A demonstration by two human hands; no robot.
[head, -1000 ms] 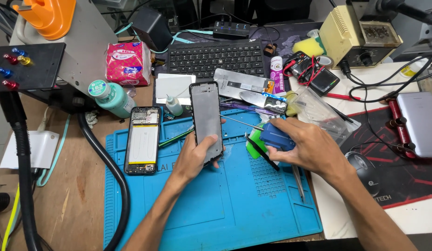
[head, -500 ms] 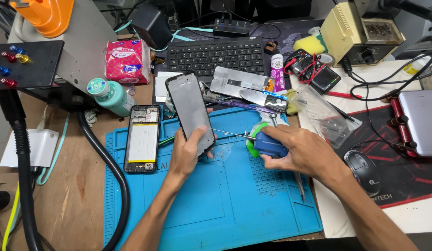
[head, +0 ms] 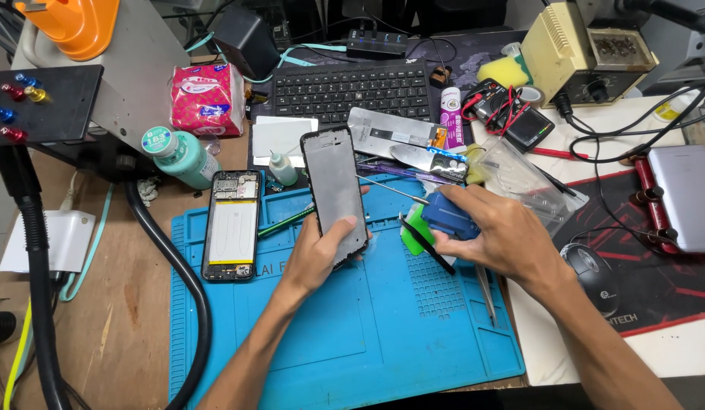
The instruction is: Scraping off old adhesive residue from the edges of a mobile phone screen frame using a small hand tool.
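Observation:
My left hand (head: 316, 250) holds a black phone screen panel (head: 335, 191) upright by its lower end, above the blue work mat (head: 352, 334). My right hand (head: 498, 235) is closed on a blue tool (head: 448, 214) with a thin metal tip pointing left toward the panel. A green piece and a black strip (head: 425, 243) lie just under that hand. An opened phone body (head: 231, 226) with its white battery showing lies on the mat to the left.
A black keyboard (head: 345, 89) sits behind. A teal bottle (head: 178, 156), a small dropper bottle (head: 281, 168), a pink tissue pack (head: 208, 99), tweezers (head: 486, 292), a mouse (head: 591, 269) and a thick black hose (head: 187, 281) surround the mat.
My left hand swung the screen panel left and back to nearly upright. My right hand with the blue tool shifted slightly left, closer to the panel.

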